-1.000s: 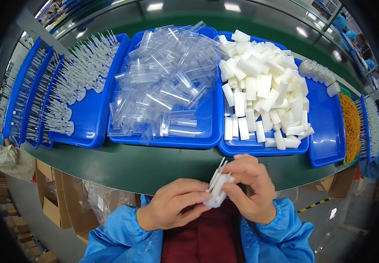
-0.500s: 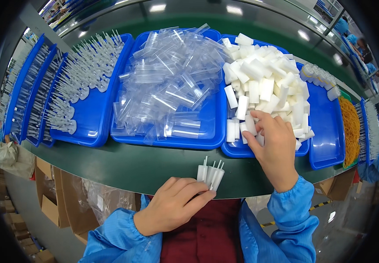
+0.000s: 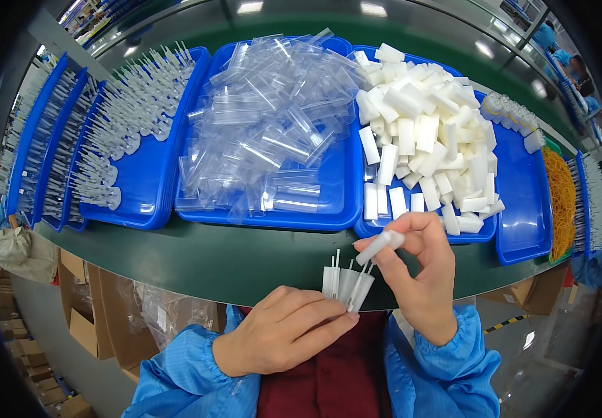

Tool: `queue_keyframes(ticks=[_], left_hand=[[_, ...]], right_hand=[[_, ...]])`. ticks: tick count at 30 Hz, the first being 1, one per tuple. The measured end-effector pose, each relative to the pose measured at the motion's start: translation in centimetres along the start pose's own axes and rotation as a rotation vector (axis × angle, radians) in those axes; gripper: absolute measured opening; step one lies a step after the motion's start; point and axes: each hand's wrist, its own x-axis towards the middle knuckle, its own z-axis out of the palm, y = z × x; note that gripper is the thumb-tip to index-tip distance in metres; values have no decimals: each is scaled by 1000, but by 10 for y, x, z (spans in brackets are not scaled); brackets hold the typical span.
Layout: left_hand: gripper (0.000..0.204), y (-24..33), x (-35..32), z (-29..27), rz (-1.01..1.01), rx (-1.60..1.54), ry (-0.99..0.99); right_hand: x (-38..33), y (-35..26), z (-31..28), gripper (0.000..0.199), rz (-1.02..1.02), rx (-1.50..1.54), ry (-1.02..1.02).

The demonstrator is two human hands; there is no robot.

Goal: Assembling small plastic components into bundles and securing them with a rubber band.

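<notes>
My left hand [image 3: 280, 331], at the table's front edge, is closed around several thin rods with white foam pieces [image 3: 348, 285] over them. The rod tips stick up out of the foam; the lower ends are hidden by my fingers. Just to the right, my right hand [image 3: 423, 279] pinches a single white foam piece [image 3: 379, 246] between thumb and fingers. This piece is tilted right above the tip of one rod; whether they touch I cannot tell. Behind my right hand, a heap of white foam pieces [image 3: 419, 122] fills a blue tray [image 3: 454, 238].
Clear plastic sleeves [image 3: 263, 115] lie heaped in a blue tray [image 3: 343, 212]. Upright thin rods with round bases [image 3: 144, 94] stand in trays at left. On the right are capped cylinders [image 3: 510, 115] and orange rubber bands [image 3: 559, 202]. Cardboard boxes [image 3: 81, 331] sit below the table.
My right hand has come back from the foam heap toward my left hand, carrying one foam piece. The bundle in my left hand has shifted slightly right.
</notes>
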Motion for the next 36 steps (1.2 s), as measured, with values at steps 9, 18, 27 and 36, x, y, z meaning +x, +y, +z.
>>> queue_keyframes(ticks=[9,18,27,36], left_hand=[[35,-1,1,0,24,42,12],[36,-2,-1,2,21,68,-4],[37,-5,-4,7,0,41,80],[39,3,-1,8,14,92,73]], right_hand=[[1,-2,-14,27,57,-215,-101],[10,-9,-15,20,-418,-598,-105],[-1,-2,-3,24,-449,-596,29],[-2,5,-6,28,-359,-626,-41]])
